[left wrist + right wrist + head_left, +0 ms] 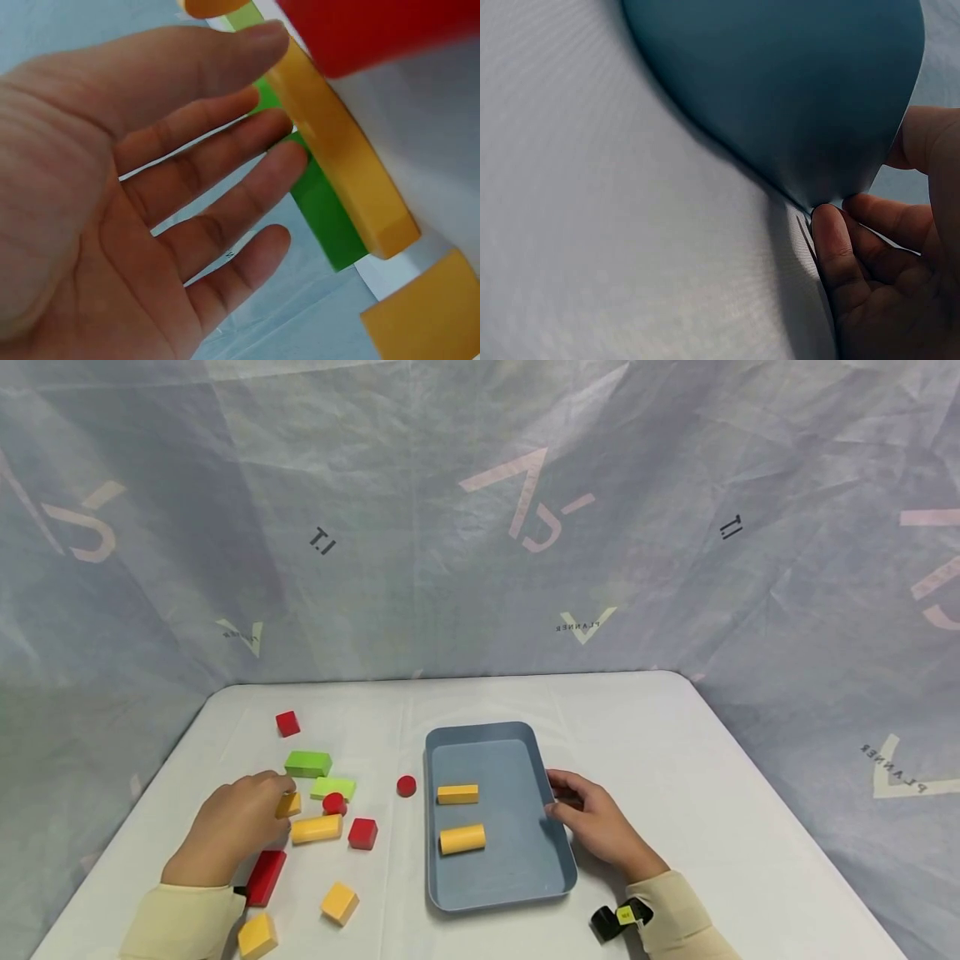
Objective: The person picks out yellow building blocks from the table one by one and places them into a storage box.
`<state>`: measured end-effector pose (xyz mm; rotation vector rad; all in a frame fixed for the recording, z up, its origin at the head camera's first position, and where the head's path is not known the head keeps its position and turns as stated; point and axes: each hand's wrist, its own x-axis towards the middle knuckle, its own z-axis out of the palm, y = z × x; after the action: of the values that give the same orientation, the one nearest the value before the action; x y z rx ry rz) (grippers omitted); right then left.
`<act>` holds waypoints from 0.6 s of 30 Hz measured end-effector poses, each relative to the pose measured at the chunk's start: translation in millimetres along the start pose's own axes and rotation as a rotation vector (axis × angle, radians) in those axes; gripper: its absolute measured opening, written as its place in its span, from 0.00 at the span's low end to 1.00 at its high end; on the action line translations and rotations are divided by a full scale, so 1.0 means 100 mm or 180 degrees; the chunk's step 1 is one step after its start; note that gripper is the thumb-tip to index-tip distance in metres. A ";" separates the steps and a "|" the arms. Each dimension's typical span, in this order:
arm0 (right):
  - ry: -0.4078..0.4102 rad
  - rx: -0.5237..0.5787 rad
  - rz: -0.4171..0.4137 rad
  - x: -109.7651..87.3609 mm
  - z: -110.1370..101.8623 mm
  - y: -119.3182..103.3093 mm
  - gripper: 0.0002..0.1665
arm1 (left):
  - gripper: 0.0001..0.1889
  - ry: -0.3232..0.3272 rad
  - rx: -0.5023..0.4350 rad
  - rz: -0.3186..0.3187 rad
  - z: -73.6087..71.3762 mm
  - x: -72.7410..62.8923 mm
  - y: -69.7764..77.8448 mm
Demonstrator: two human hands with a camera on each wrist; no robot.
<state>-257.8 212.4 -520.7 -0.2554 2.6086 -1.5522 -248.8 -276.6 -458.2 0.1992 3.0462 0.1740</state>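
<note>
Pickup seems the step, as from afar I have the left hand [243,817], fingers uncurled, at a yellow block [288,805] toward the tabletop's [615,718] left edge, the right hand [600,827] gripping the tray's [521,860] right edge; next calls for a firm pinch.

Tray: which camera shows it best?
Head: it shows the whole tray, rim and floor, with two yellow blocks inside. Right wrist has only a cropped part, up close; left wrist shows none.
</note>
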 end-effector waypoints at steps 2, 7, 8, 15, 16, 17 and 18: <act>-0.0007 0.0009 -0.0007 0.00 0.00 0.00 0.33 | 0.20 0.0020 0.0033 0.0003 0.01 0.00 0.00; -0.0004 -0.0009 -0.0024 0.00 -0.01 0.01 0.33 | 0.17 0.0075 0.0092 0.0061 0.03 0.00 0.01; -0.0003 -0.0006 -0.0026 0.00 -0.01 0.00 0.33 | 0.17 0.0072 0.0097 0.0069 0.03 0.00 0.01; -0.0020 0.0020 0.0010 0.00 0.00 -0.01 0.33 | 0.16 0.0098 0.0107 0.0080 0.05 0.00 0.00; -0.0018 0.0015 0.0017 -0.01 0.00 -0.01 0.33 | 0.16 0.0102 0.0109 0.0081 0.05 0.00 -0.01; -0.0017 0.0010 0.0021 -0.01 0.00 -0.01 0.33 | 0.15 0.0114 0.0105 0.0091 0.06 0.00 -0.01; -0.0017 0.0011 0.0022 -0.01 0.00 -0.01 0.33 | 0.15 0.0133 0.0108 0.0103 0.06 0.01 -0.01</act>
<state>-257.2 211.9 -519.9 -0.2495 2.5998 -1.5514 -248.9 -277.2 -464.5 0.2506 3.0905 0.1302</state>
